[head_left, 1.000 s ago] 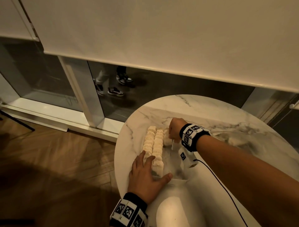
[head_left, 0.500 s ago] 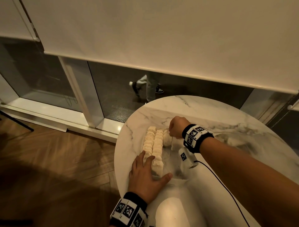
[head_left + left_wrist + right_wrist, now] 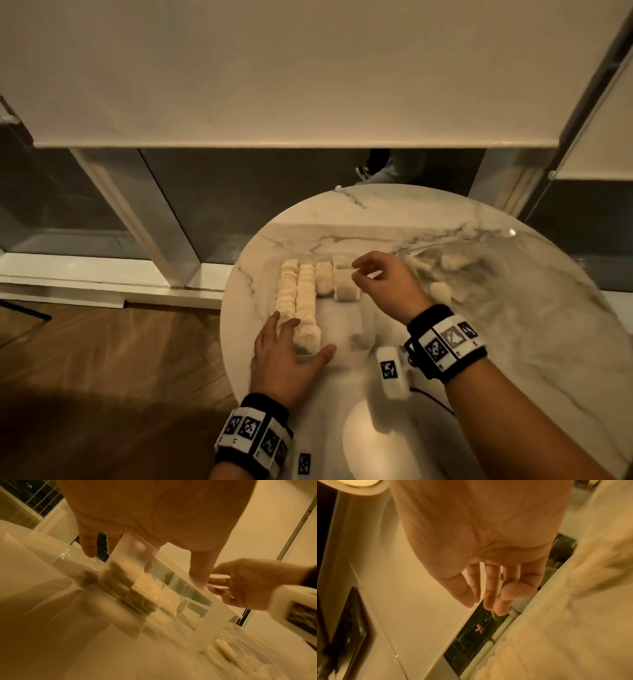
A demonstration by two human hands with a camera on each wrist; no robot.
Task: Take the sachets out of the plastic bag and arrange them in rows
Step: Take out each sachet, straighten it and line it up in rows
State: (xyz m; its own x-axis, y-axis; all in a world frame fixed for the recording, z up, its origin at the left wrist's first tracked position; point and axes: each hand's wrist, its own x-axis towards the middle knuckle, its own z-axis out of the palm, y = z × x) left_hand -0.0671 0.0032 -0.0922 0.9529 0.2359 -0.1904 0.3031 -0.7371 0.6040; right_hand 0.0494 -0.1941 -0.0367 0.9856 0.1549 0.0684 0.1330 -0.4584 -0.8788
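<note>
Two full rows of sachets and two short ones stand in a clear container on the marble table. The left hand, fingers straight, presses on that container's near end, with the rows running away from its fingertips. To its right the right hand hovers loose and empty, just beside the shortest row. Beyond its knuckles, further right, lies the crumpled plastic bag with sachets left inside.
</note>
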